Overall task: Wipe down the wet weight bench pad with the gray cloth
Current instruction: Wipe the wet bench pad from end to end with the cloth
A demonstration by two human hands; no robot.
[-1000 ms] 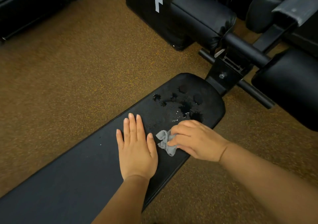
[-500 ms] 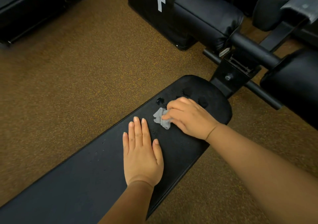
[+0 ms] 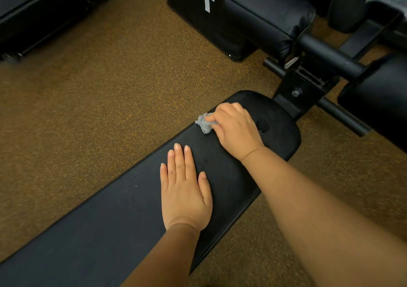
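Gray cloth bunched in the right hand near the pad edge; left hand flat, bracing. Best sweep back over the wet patch.

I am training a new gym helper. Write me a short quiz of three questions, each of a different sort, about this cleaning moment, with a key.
1. True or false: the left hand lies flat on the bench pad.
2. Which hand grips the gray cloth? A) left B) right C) both
3. Fill in: a dark wet patch shows on the pad beside the ____ hand.

Key: 1 true. 2 B, the right hand. 3 right.
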